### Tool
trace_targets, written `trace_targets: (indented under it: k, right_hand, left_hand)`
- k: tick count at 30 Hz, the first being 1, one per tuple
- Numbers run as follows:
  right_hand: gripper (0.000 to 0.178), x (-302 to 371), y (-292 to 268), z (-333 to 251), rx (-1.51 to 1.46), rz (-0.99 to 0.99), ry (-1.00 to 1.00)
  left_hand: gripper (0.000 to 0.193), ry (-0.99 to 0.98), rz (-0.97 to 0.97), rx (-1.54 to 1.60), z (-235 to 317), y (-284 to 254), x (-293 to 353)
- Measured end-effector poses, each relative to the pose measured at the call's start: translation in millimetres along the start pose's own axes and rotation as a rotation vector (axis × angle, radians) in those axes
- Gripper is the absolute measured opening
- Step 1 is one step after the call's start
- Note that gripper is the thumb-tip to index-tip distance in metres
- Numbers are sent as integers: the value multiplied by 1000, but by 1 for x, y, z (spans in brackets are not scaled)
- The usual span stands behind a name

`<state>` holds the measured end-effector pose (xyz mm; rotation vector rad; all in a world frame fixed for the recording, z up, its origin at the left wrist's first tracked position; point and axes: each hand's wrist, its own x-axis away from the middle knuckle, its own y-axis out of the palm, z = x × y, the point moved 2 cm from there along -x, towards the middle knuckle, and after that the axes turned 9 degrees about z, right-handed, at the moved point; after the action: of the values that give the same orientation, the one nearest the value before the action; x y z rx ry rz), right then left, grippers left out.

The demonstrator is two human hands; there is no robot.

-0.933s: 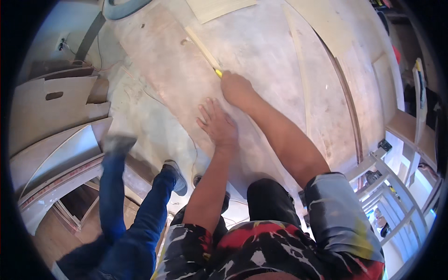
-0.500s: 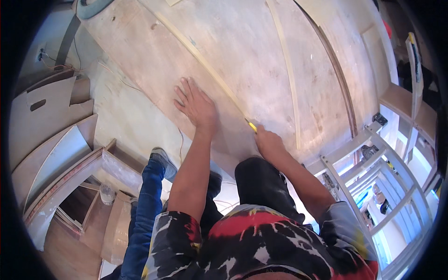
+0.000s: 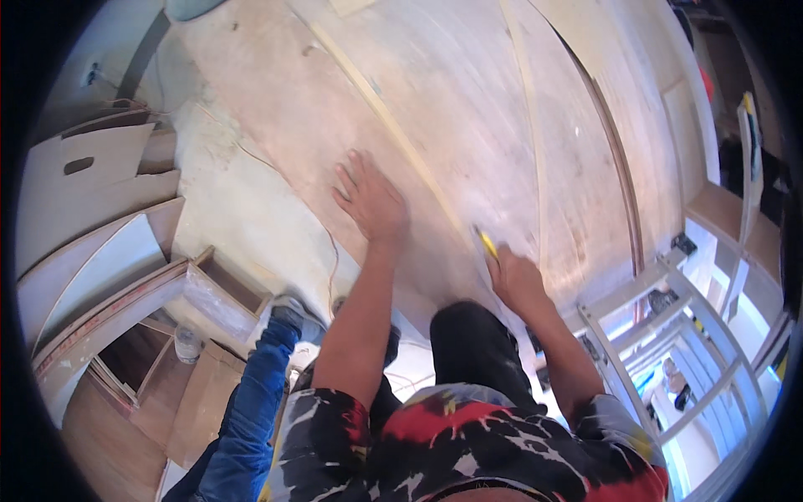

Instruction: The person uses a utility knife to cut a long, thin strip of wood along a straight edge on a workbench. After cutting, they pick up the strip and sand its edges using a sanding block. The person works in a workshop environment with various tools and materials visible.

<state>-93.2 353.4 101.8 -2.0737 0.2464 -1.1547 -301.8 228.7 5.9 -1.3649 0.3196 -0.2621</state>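
My left hand [image 3: 375,205] lies flat with fingers spread on a large plywood sheet [image 3: 268,109], left of a narrow pale wood strip [image 3: 386,117]. My right hand [image 3: 517,280] is closed around a slim yellow utility knife [image 3: 488,244]. Its dark, slightly blurred tip points away from me, beside the near end of that strip. The tip is at or just above the sheet; I cannot tell whether it touches. A second pale strip [image 3: 534,125] runs along the sheet farther right.
A person's leg in blue jeans [image 3: 259,376] is close on my left. Cut boards [image 3: 92,180] and a wooden frame [image 3: 109,309] stand at the left. An aluminium ladder [image 3: 644,326] is at the right. A thin cable [image 3: 293,188] trails along the sheet's left side.
The view has shifted a little. The knife tip, earlier against the strip's near end, is now slightly right of it. My left hand stays flat on the sheet.
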Motion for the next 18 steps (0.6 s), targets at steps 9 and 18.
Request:
trace_targets:
  k: [9,18]
  right_hand:
    - [34,-269,-52,-233,-363,436,-379]
    - [40,-322,-61,-292,-212,286,-348]
  left_hand:
    - [56,3,8,82,5,-3,0]
    - [56,-31,-2,72,1,2,3]
